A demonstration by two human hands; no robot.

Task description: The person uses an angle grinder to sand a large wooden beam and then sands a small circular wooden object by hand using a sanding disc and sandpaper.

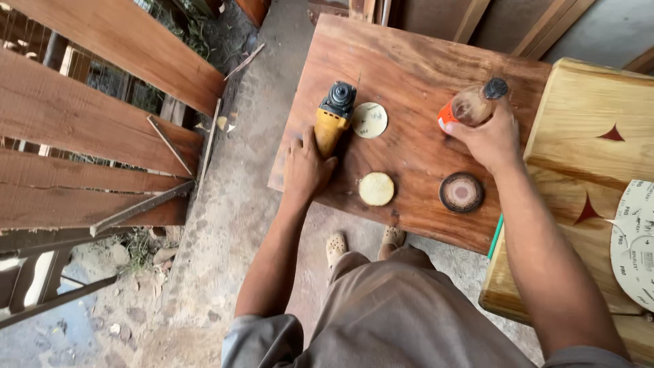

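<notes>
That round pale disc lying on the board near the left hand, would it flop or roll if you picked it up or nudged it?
The pale disc lies flat on the wooden board, so a nudge would probably slide it, not roll it. It looks thin, so likely light. It resembles the sanding disc beside the grinder, so it may bend somewhat.

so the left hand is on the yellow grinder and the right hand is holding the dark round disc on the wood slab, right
Not quite. The head view shows the right hand gripping an orange-capped bottle; the dark round disc lies untouched on the wood slab. The left hand is indeed on the yellow grinder.
</notes>
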